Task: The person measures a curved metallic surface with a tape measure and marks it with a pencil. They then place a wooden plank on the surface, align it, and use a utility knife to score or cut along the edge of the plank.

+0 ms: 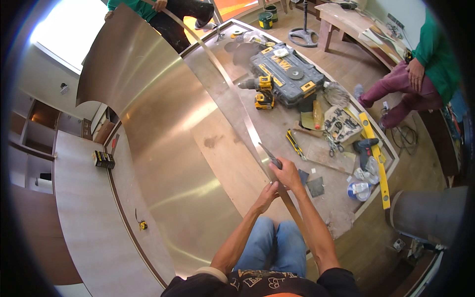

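A long, narrow metal strip runs from my lap up to a co-worker's hands at the top. My left hand is closed on its near part. Just above it, my right hand grips a dark-handled tool with a thin pointed tip lying along the strip; its exact kind is unclear. To the left spreads a large, shiny brass-coloured metal sheet, its far edge curled up near the co-worker. A bare wooden board shows between sheet and strip.
On the work table lie a yellow-black drill, a dark tool case, a yellow utility knife, scissors and a yellow level. A tape measure rests at left. Another person sits at right.
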The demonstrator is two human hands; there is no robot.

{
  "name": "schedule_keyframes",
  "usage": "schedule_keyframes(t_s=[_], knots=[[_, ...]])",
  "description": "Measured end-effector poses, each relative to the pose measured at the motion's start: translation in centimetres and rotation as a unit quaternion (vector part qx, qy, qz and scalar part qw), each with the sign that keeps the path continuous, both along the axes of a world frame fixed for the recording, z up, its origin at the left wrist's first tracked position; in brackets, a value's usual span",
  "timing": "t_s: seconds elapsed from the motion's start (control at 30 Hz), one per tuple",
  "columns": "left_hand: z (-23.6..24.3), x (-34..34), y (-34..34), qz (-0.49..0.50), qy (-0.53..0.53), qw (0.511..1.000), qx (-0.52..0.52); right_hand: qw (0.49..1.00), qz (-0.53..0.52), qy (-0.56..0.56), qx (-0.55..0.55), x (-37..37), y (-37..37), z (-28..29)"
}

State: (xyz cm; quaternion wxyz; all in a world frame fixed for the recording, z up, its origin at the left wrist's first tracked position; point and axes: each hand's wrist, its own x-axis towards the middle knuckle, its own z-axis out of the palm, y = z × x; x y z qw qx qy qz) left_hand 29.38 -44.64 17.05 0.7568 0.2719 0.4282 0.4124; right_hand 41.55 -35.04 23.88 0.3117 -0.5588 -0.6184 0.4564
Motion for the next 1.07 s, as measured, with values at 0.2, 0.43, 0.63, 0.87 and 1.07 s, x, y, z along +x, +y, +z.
schedule_keyframes(t_s=[0.2,0.43,0.63,0.87,1.07], knots=[[3.1,3.6,-2.9,0.108,-0.007,0.994,0.000,0.982,0.029,-0.181,0.044,1.4,-3.3,1.8],[7.4,-0.7,-5.4,0.149,-0.017,0.989,0.011,0.989,-0.092,-0.105,0.046,13.4,-17.1,1.5],[8.7,-2.7,-7.3,0.187,-0.016,0.982,0.011,0.965,0.073,-0.210,-0.141,24.7,-32.9,-5.2],[10.3,-4.3,-6.8,0.261,-0.033,0.965,0.020,0.941,-0.222,-0.129,-0.219,27.3,-49.5,-21.0],[15.7,-5.1,-5.0,0.272,-0.061,0.958,0.075,0.961,-0.264,-0.056,-0.056,17.6,-53.4,-29.1]])
